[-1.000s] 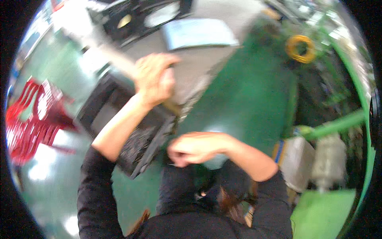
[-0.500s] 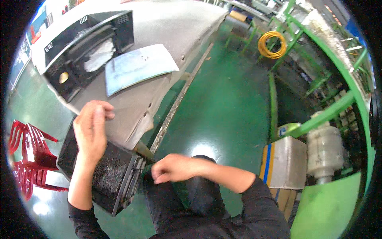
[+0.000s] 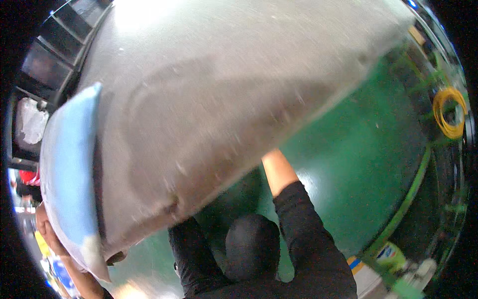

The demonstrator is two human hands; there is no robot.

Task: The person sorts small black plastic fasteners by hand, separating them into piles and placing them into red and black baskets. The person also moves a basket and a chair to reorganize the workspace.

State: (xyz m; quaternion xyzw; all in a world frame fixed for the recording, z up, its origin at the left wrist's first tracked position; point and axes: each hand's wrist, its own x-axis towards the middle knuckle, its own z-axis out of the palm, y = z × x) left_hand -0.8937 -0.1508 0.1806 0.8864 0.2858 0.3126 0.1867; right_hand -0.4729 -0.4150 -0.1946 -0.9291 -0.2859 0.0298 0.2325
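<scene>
Looking like a factory workshop: glossy green painted floor [image 3: 358, 149], long grey steel surface [image 3: 224, 99], green metal racking [image 3: 413, 189], yellow hose coil [image 3: 448, 112] lying nearby.

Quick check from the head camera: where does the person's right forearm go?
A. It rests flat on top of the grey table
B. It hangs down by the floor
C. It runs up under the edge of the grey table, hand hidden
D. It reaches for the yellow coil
C: the right forearm runs up from its black sleeve and disappears beneath the edge of the grey table, so the hand is out of sight, far from the yellow coil.
</scene>
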